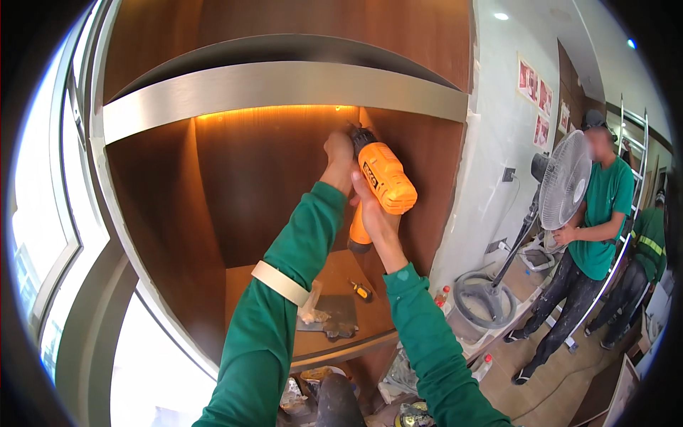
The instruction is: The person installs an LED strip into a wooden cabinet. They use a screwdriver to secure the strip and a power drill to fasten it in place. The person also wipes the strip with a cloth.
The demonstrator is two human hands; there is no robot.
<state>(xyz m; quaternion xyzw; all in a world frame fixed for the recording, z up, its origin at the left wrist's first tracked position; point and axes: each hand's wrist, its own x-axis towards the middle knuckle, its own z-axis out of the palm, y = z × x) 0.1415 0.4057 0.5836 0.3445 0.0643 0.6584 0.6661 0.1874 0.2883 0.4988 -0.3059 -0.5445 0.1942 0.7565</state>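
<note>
At the upper middle of the frame, before a brown cabinet niche (pixel 242 185), an orange power tool (pixel 390 178) with a black nose is held in the right hand (pixel 376 210), which is wrapped around the grip. The tool is tilted, its nose directed toward the upper left and the base of its handle seen below the hand. The left hand (pixel 340 148) is raised just beside the nose; its fingers are mostly hidden, and whether anything is held in them cannot be told. A cream band (pixel 281 285) is worn around the left green sleeve. Above both hands, the niche is crossed by a curved metallic strip (pixel 284 84), under which a warm glow is seen. On the shelf (pixel 249 285) at lower centre, a yellow-and-black hand tool (pixel 361 290) is laid near a dark flat plate (pixel 341 309). At the right of the frame, a standing fan (pixel 565 181) is touched by a person in a green shirt (pixel 606 206), behind whom another person (pixel 646 249) is partly seen
</note>
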